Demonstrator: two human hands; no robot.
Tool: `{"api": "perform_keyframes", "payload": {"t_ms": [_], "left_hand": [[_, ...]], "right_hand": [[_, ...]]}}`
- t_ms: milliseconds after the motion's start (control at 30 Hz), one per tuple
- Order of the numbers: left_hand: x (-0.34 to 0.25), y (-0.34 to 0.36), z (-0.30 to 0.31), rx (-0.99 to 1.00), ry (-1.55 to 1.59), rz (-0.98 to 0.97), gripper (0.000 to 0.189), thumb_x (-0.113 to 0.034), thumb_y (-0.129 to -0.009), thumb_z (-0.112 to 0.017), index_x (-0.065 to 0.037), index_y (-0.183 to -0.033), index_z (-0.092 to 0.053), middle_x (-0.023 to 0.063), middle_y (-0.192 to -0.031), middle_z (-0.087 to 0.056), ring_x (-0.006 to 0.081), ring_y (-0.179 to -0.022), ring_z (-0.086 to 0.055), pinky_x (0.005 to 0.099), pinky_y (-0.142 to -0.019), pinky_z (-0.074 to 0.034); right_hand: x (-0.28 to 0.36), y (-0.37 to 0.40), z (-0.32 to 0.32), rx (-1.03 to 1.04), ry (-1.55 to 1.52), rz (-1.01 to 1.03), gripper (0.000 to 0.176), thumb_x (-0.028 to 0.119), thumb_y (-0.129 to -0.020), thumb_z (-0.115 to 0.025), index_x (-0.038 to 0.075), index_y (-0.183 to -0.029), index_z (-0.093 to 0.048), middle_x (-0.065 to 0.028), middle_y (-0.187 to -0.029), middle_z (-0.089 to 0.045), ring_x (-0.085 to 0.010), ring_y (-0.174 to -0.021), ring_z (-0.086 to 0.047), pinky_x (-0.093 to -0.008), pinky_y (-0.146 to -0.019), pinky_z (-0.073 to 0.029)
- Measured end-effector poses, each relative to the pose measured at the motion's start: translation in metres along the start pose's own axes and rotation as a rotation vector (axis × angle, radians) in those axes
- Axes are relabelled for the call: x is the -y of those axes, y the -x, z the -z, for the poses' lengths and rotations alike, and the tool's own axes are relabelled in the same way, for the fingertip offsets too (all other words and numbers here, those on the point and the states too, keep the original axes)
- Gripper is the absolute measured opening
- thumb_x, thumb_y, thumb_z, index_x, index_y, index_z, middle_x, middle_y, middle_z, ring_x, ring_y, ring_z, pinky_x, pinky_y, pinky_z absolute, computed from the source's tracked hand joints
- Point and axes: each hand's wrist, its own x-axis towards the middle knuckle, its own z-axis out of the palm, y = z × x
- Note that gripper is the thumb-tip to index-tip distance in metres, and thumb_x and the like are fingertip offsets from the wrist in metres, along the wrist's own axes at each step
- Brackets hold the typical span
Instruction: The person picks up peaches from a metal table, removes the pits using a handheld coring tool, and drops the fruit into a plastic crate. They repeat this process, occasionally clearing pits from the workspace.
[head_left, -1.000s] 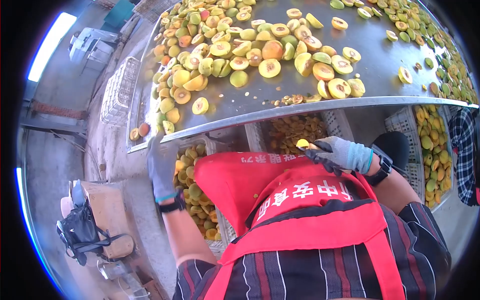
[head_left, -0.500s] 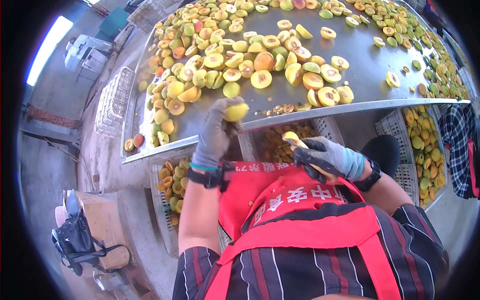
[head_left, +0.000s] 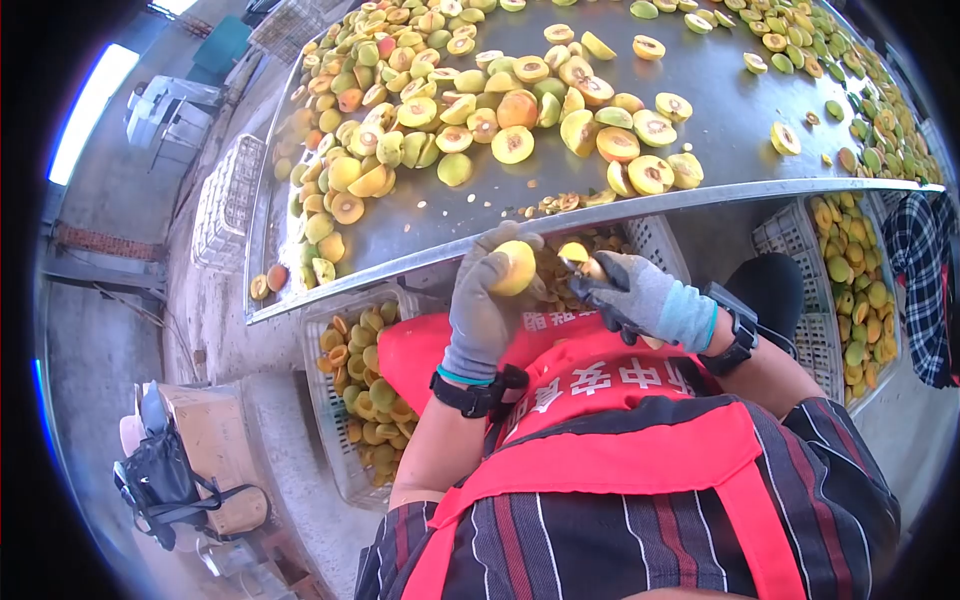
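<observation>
My left hand (head_left: 478, 300), in a grey glove, is closed around a yellow peach half (head_left: 516, 268) just off the table's front edge. In my right hand (head_left: 632, 298), gloved in grey and black, is a small pitting tool with a pale handle; a yellow bit of fruit (head_left: 573, 251) shows at its tip. The tip is a short way right of the held peach and apart from it. Many cut peach halves (head_left: 513, 144) lie on the metal table (head_left: 440, 222) ahead, several with stones showing. Small scraps (head_left: 568, 201) lie along its front edge.
Below the table's edge, a crate of peach halves (head_left: 375, 395) stands at left and another crate (head_left: 815, 345) at right. A white crate (head_left: 228, 200) is beyond the table's left side. A bag (head_left: 165, 480) rests by a cardboard box (head_left: 215, 430). A plaid sleeve (head_left: 915, 270) shows at far right.
My left hand has come down and right with the peach half, closer to the tool. My right hand has risen slightly, with the tool's tip turned toward the peach.
</observation>
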Motion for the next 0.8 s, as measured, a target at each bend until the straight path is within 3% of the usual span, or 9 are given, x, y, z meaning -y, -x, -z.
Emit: {"api": "perform_keyframes", "payload": {"t_ms": [67,133,167,267,400,467,533,700,800], "left_hand": [[0.001,0.001,-0.005,-0.118,-0.163,-0.056,0.035,-0.013,-0.082,-0.046,-0.001,-0.114,-0.049,0.0159,-0.108,-0.055,0.0192,-0.083,-0.059,0.0276,-0.062,-0.052],[-0.001,0.002,-0.009,0.045,-0.259,-0.011,0.039,-0.014,-0.081,-0.047,-0.001,-0.118,-0.047,0.0130,-0.109,-0.055,0.0184,-0.092,-0.057,0.0288,-0.069,-0.052],[0.002,0.000,-0.006,0.157,-0.222,0.001,0.041,-0.023,-0.086,-0.048,-0.001,-0.121,-0.045,0.0116,-0.111,-0.055,0.0196,-0.096,-0.056,0.0311,-0.078,-0.049],[0.012,0.005,-0.012,0.112,-0.007,-0.038,0.047,-0.035,-0.091,-0.044,-0.001,-0.123,-0.043,0.0126,-0.110,-0.056,0.0197,-0.099,-0.055,0.0326,-0.083,-0.046],[0.021,-0.002,-0.016,0.053,-0.193,-0.224,0.049,-0.041,-0.095,-0.035,-0.001,-0.121,-0.044,0.0140,-0.106,-0.057,0.0199,-0.095,-0.056,0.0327,-0.082,-0.046],[0.024,-0.003,-0.016,0.062,-0.373,-0.330,0.046,-0.038,-0.097,-0.029,-0.001,-0.118,-0.045,0.0150,-0.103,-0.058,0.0199,-0.090,-0.057,0.0326,-0.081,-0.047],[0.025,-0.003,-0.016,0.027,-0.344,-0.326,0.046,-0.037,-0.097,-0.028,0.000,-0.117,-0.046,0.0148,-0.101,-0.058,0.0199,-0.089,-0.057,0.0325,-0.080,-0.047],[0.021,0.001,-0.024,-0.022,-0.296,-0.346,0.045,-0.037,-0.098,-0.029,0.000,-0.112,-0.050,0.0127,-0.101,-0.059,0.0187,-0.089,-0.057,0.0317,-0.081,-0.046],[0.025,-0.001,-0.020,-0.060,-0.452,-0.452,0.048,-0.039,-0.097,-0.030,0.002,-0.111,-0.051,0.0138,-0.102,-0.059,0.0208,-0.091,-0.058,0.0331,-0.081,-0.047]], "right_hand": [[0.004,0.004,0.002,0.032,-0.125,-0.040,0.035,0.039,-0.089,-0.053,0.005,-0.093,-0.053,-0.0028,-0.059,-0.050,-0.0078,-0.046,-0.049,-0.0233,-0.040,-0.041],[0.009,0.005,0.000,0.102,-0.148,-0.012,0.035,0.040,-0.089,-0.052,0.005,-0.094,-0.053,-0.0028,-0.059,-0.051,-0.0074,-0.045,-0.048,-0.0225,-0.039,-0.040],[0.008,0.001,-0.001,0.103,-0.094,0.000,0.037,0.041,-0.089,-0.053,0.005,-0.094,-0.053,-0.0027,-0.059,-0.051,-0.0080,-0.045,-0.048,-0.0227,-0.039,-0.040],[0.008,0.001,-0.004,0.096,-0.164,-0.058,0.038,0.041,-0.088,-0.053,0.004,-0.094,-0.053,-0.0044,-0.059,-0.051,-0.0089,-0.045,-0.049,-0.0244,-0.040,-0.041],[0.007,0.001,-0.008,0.079,0.026,0.036,0.039,0.042,-0.089,-0.052,0.003,-0.096,-0.053,-0.0067,-0.062,-0.053,-0.0102,-0.048,-0.051,-0.0267,-0.044,-0.042],[0.008,0.001,-0.013,-0.018,0.207,0.202,0.037,0.039,-0.089,-0.052,0.003,-0.098,-0.053,-0.0087,-0.067,-0.056,-0.0107,-0.052,-0.052,-0.0286,-0.048,-0.044],[0.013,0.000,-0.013,0.002,0.179,0.198,0.037,0.038,-0.089,-0.052,0.003,-0.099,-0.053,-0.0079,-0.072,-0.058,-0.0113,-0.054,-0.053,-0.0288,-0.050,-0.045],[0.007,-0.002,-0.022,0.100,-0.319,0.004,0.037,0.041,-0.089,-0.052,0.004,-0.092,-0.052,-0.0050,-0.066,-0.054,-0.0116,-0.049,-0.052,-0.0276,-0.043,-0.044],[0.013,-0.002,-0.021,0.125,-0.335,-0.040,0.033,0.038,-0.089,-0.052,0.005,-0.088,-0.051,-0.0049,-0.063,-0.052,-0.0106,-0.046,-0.049,-0.0268,-0.040,-0.044]]}}
